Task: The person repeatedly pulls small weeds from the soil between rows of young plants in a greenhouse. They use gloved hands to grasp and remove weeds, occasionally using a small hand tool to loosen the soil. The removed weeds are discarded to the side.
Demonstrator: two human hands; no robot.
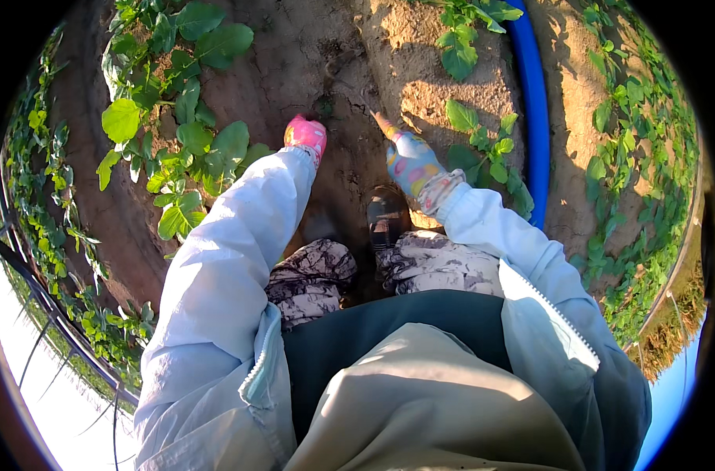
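Note:
My left hand point(305, 136), in a pink patterned glove, is low over the soil path point(346, 147), beside a small dark green plant point(325, 106). Its fingers are mostly hidden, so what it holds cannot be told. In a light blue glove with coloured spots, my right hand point(415, 163) is closed around a slim orange-brown tool point(386, 125). The tool points up and left towards the soil; its far end blends with the ground and its kind is unclear. My dark shoe point(388, 216) stands just below, between the two sleeves.
Broad-leaved green plants point(195, 138) grow in a row at the left. Smaller leafy plants point(481, 138) stand at the right, beside a blue hose point(534, 118). Beyond the hose lies another green row point(646, 147). Dark curved poles point(57, 312) cross the lower left edge.

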